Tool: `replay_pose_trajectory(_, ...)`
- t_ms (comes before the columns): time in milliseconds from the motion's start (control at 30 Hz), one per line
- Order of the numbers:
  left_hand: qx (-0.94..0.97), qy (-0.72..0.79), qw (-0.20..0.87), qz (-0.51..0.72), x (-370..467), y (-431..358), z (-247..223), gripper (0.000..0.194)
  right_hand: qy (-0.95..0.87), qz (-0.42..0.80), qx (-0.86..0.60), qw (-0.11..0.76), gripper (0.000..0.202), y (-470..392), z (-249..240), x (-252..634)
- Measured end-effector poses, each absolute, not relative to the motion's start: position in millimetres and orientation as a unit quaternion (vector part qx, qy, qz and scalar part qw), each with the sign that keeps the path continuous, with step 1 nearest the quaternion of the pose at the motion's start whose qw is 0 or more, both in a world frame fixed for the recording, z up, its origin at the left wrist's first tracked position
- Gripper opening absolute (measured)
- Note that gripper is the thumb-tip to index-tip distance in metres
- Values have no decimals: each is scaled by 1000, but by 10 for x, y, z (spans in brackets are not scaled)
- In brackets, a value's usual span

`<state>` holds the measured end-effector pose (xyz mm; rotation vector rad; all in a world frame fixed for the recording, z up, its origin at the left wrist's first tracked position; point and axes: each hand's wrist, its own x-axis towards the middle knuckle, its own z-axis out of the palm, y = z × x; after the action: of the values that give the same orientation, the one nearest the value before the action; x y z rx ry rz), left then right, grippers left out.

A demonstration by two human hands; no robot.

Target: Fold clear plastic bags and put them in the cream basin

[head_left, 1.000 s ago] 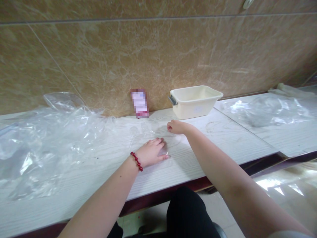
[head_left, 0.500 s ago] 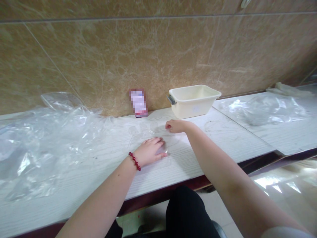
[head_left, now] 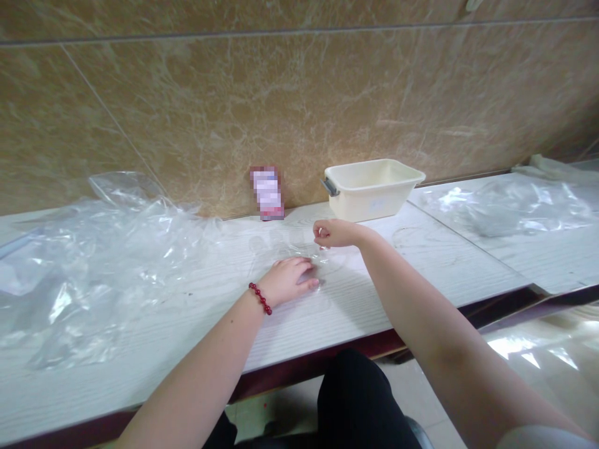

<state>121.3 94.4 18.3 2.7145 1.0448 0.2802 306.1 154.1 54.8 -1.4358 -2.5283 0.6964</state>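
My left hand (head_left: 291,280), with a red bead bracelet (head_left: 260,299) on its wrist, lies palm down on a thin clear plastic piece (head_left: 266,248) on the table. Its fingers are stretched out and the thumb stands apart. Rounded, finger-like lobes show at the far side of the plastic, as on a disposable glove. Just beyond and to the right, my right hand (head_left: 334,233) is closed, thumb and forefinger curled into a pinch over the plastic's right side. Whatever sits between those fingertips is too small to make out.
A heap of crumpled clear plastic (head_left: 121,262) covers the table's left part. Against the marbled wall stand a blurred-out phone-sized object (head_left: 268,193) and a cream bin (head_left: 369,196) with a grey handle. More clear plastic (head_left: 510,206) lies at right. The white table's front edge (head_left: 318,358) runs close to my knees.
The camera view has shifted slightly, moving everything a little to the right. My right hand's fingers have curled into a rounder pinch. My left hand stays flat on the plastic.
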Motion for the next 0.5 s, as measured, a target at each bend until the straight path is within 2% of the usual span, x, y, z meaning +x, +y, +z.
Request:
replay_pose_trajectory(133, 867, 417, 183, 202, 1235, 980, 154, 34, -839, 266, -463, 110, 20, 1454, 607, 3003)
replay_pose_trajectory(267, 752, 480, 317, 321, 1222, 1041, 117, 38, -839, 303, -430, 138, 20, 1417, 584, 2894)
replay_pose_trajectory(500, 623, 424, 540, 374, 1219, 1083, 109, 43, -838, 333, -397, 174, 17, 1442, 453, 2775)
